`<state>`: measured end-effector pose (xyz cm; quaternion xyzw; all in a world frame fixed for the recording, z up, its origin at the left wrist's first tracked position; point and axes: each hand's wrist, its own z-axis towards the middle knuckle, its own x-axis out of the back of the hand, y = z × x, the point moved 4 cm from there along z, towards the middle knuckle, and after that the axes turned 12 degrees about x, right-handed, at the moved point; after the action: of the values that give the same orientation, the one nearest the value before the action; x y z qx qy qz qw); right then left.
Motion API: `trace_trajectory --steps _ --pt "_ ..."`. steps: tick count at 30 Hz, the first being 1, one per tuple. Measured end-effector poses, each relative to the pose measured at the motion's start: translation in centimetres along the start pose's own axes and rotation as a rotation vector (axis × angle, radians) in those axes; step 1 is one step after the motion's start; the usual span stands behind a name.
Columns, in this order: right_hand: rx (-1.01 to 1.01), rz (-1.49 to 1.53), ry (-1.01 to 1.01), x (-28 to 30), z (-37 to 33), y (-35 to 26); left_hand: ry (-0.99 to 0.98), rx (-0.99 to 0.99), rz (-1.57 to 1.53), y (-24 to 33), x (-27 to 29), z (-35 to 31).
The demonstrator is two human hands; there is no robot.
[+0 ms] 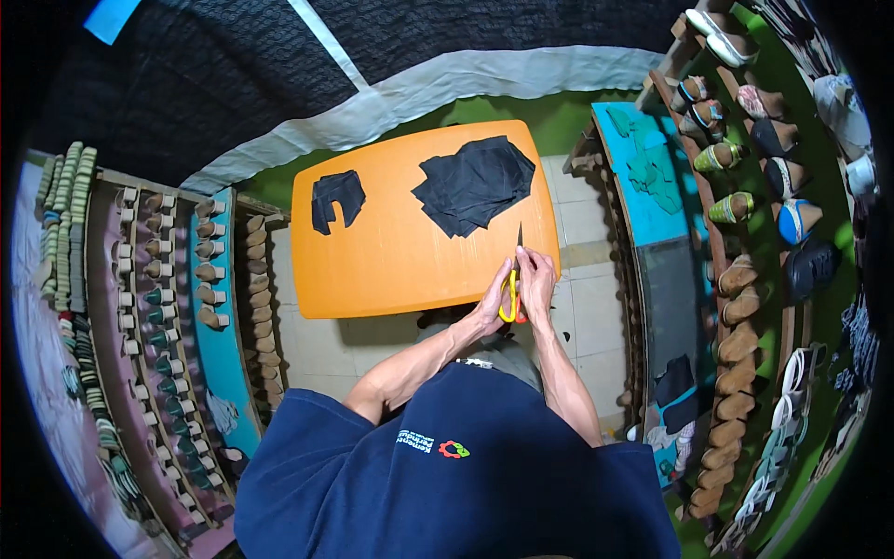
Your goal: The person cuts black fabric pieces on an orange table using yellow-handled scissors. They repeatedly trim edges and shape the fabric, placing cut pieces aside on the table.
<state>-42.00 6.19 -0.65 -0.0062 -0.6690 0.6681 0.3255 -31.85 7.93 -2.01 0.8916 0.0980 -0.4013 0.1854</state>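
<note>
A pair of scissors [509, 296] with yellow and orange-red handles is at the near right edge of an orange table [391, 270]. Its blades point away from me, together. My right hand [537, 279] closes round the scissors near the pivot. From the other side, my left hand [494, 303] grips by the yellow handle loop; its fingertips are partly hidden. Beyond my hands lies a loose stack of black fabric pieces [477, 186], overlapping unevenly. Farther left rests a smaller black cut piece [337, 199] with a notch in its near side.
Shelves of shoe lasts [211, 270] stand to the left. On the right is a bench with a turquoise top [615, 126] carrying green scraps [652, 168]. Beside it are racks of shoes [731, 207] and brown lasts [736, 345]. A dark curtain [419, 37] hangs behind the table.
</note>
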Motion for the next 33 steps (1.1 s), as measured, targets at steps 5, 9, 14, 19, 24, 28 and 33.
trace_trajectory --steps 5,9,14,19,24,28,33 --pt "0.047 -0.057 -0.181 0.9 -1.3 -2.7 0.133 -0.109 0.088 3.2 2.3 0.9" --pt "-0.242 0.553 -0.216 -1.7 -2.6 1.8 0.208 -0.073 0.215 4.2 2.3 2.4" --pt "-0.313 0.425 -0.174 -3.1 -3.9 8.3 0.618 -0.462 0.397 9.4 6.5 4.5" --pt "-0.430 0.245 -0.178 -1.0 -5.2 5.0 1.139 -0.729 0.311 19.2 12.0 6.3" --pt "-0.507 0.250 -0.094 -1.7 -5.9 4.2 1.380 -0.509 0.527 22.3 12.1 8.1" --pt "-0.498 0.263 -0.012 -2.6 -6.9 3.9 1.325 -0.477 0.682 22.9 11.5 8.4" --pt "-0.487 0.330 -0.002 -4.0 -7.7 2.8 0.937 -0.445 0.452 24.2 14.0 10.8"
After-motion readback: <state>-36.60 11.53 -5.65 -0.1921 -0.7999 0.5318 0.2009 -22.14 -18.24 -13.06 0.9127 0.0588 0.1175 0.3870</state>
